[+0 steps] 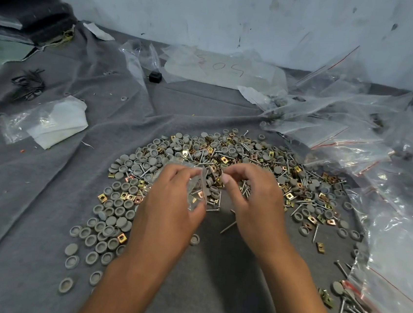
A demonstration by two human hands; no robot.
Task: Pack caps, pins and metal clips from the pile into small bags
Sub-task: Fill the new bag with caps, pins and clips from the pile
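Hands first: my left hand (170, 203) pinches a small clear bag (198, 191) by its top edge, and my right hand (252, 199) curls its fingers at the bag's mouth; I cannot tell if it holds a piece. The bag is thin, soft and slippery, so I think the rim is the best place to hold. Just behind lies the pile (225, 163) of gray caps, pins and gold clips, in the middle of the gray cloth (44, 190). They look small and light; the pins look pointy. Filled bags (384, 226) crowd the cloth's right edge. Far back, a big bag (224, 69) lies by the wall.
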